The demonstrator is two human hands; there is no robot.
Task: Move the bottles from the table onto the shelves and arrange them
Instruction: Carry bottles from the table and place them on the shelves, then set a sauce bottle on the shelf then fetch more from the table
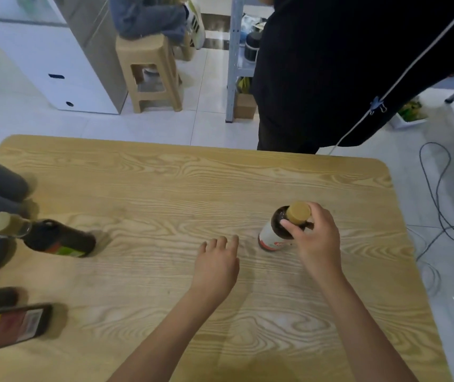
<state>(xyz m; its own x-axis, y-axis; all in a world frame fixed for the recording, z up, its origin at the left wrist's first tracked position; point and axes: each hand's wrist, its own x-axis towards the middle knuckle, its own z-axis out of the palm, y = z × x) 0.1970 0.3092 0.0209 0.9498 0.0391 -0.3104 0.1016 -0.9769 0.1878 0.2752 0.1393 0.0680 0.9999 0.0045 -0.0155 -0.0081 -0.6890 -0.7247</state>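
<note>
Step in hand: pick-up of one bottle [273,230] from the tabletop [165,186]; judged an early stage, since other bottles are waiting.
Right hand [316,241]: grasping the bottle's neck, thumb and fingers curling just under the tan cap.
Left hand [217,263]: holding nothing, fingers lying loosely extended; whether it is touching the wood cannot be told.
Bottle position: standing towards the right edge, midway between near and far edges, just right of the left hand.
Remaining bottles: a green-labelled bottle [57,239] and a red-labelled bottle [13,326] are sitting along the left edge, well apart from both hands.
Next move, as judged: lifting straight up, then carrying past the far edge to the metal shelves [232,64], where a person in black [330,64] is standing close by.
</note>
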